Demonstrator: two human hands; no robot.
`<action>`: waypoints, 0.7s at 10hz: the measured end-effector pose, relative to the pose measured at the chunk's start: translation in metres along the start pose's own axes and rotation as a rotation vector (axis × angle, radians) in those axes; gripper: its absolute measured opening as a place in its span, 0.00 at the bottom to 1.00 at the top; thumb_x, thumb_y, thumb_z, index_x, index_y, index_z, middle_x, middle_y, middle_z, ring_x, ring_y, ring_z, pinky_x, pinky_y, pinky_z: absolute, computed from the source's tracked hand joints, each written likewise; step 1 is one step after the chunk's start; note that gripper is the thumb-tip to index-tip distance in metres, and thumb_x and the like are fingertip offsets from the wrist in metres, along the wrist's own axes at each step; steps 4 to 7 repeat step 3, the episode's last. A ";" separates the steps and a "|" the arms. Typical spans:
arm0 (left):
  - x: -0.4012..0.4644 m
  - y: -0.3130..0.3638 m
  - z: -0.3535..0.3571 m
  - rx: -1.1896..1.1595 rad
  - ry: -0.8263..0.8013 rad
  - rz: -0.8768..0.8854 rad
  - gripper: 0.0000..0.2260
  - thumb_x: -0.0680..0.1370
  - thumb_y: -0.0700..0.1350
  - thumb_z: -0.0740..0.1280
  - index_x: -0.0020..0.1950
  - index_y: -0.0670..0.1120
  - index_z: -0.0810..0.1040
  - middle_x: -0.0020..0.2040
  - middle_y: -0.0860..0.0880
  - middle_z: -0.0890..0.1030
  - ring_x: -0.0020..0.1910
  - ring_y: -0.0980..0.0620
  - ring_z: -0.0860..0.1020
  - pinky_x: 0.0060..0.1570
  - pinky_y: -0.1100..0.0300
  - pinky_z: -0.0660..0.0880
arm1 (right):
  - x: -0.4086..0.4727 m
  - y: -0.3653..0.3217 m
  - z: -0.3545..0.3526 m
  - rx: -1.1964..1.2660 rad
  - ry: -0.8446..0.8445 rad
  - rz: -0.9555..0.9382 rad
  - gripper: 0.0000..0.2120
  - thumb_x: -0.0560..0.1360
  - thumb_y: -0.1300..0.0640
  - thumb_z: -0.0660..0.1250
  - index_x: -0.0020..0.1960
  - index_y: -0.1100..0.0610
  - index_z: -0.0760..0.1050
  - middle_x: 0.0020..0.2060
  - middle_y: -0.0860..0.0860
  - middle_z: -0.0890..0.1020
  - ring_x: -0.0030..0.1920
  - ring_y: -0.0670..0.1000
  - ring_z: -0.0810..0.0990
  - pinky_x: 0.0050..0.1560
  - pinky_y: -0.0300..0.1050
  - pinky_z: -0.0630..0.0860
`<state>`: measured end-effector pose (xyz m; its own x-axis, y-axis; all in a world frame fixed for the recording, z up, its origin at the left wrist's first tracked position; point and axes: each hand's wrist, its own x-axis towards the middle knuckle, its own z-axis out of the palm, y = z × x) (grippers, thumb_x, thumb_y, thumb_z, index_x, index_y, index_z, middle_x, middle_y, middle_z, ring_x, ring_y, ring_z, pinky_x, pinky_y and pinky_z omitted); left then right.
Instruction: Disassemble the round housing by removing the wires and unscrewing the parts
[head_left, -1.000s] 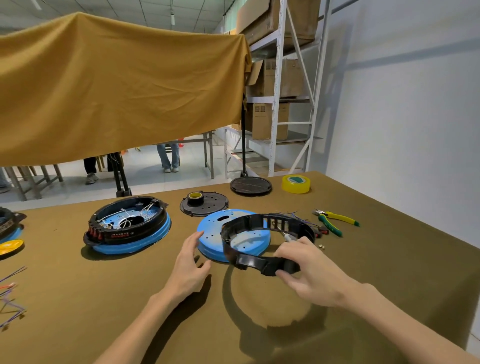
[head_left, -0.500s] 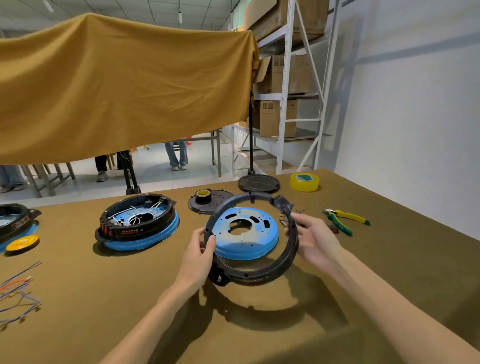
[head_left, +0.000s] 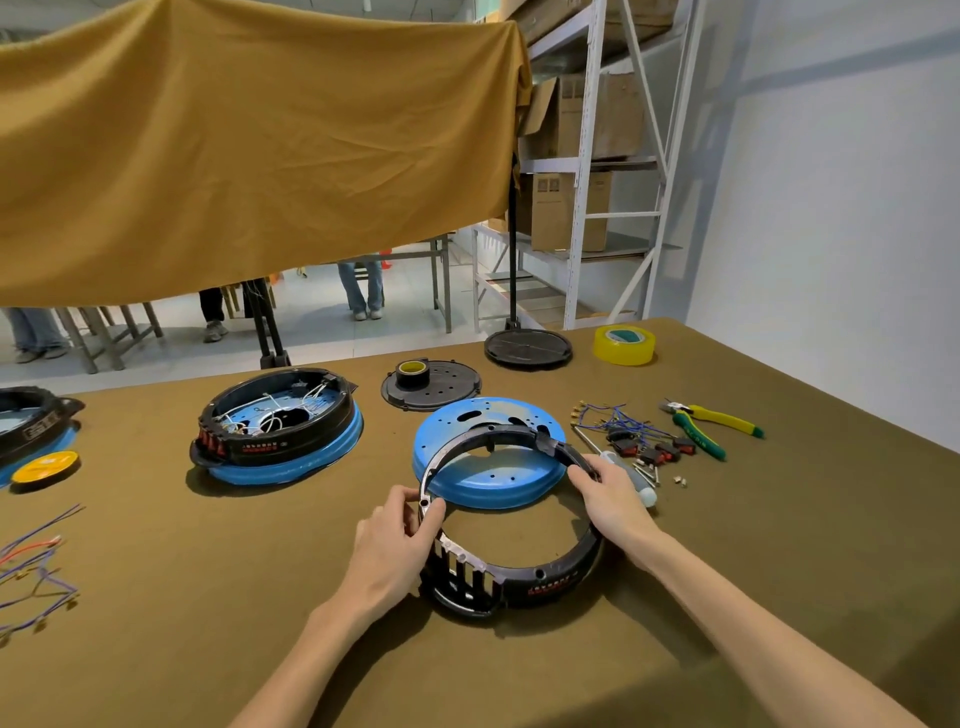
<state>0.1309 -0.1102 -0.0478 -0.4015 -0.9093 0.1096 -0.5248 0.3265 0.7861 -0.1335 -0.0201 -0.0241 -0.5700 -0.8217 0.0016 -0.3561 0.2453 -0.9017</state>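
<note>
i've got the black housing ring (head_left: 511, 525) held from both sides: my left hand (head_left: 387, 545) has its fingers curled over the near-left rim with the thumb on the outside, and my right hand (head_left: 613, 501) wraps the far-right rim, fingers hooked inside. the ring's near edge looks down on the table (head_left: 208, 649), its far edge tilted up over the blue base plate (head_left: 488, 452) just beyond my fingertips.

what worries me: the slotted section below my left fingers looks thin, so squeezing unevenly could flex or crack it. sliding the ring rightward could also sweep the screwdriver (head_left: 623, 475) and loose screws (head_left: 680, 481) lying just past my right knuckles.

i can't tell whether the far rim touches the plate or floats above it. my right palm hides part of the rim, and the red lettering on the ring's wall is too small to read.
</note>
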 end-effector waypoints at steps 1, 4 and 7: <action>0.000 0.002 0.000 0.122 0.036 -0.012 0.22 0.78 0.71 0.54 0.55 0.54 0.72 0.52 0.54 0.75 0.53 0.55 0.71 0.57 0.53 0.70 | 0.013 0.000 -0.001 0.057 -0.005 -0.011 0.11 0.84 0.51 0.62 0.62 0.50 0.79 0.45 0.45 0.82 0.49 0.46 0.79 0.41 0.39 0.71; 0.000 0.002 0.001 0.090 -0.026 0.026 0.38 0.74 0.77 0.48 0.79 0.60 0.60 0.68 0.61 0.68 0.68 0.56 0.63 0.72 0.47 0.62 | 0.007 0.002 -0.012 0.093 0.022 -0.078 0.20 0.82 0.47 0.65 0.72 0.51 0.73 0.57 0.41 0.78 0.52 0.33 0.74 0.43 0.25 0.68; 0.000 0.002 0.001 0.090 -0.026 0.026 0.38 0.74 0.77 0.48 0.79 0.60 0.60 0.68 0.61 0.68 0.68 0.56 0.63 0.72 0.47 0.62 | 0.007 0.002 -0.012 0.093 0.022 -0.078 0.20 0.82 0.47 0.65 0.72 0.51 0.73 0.57 0.41 0.78 0.52 0.33 0.74 0.43 0.25 0.68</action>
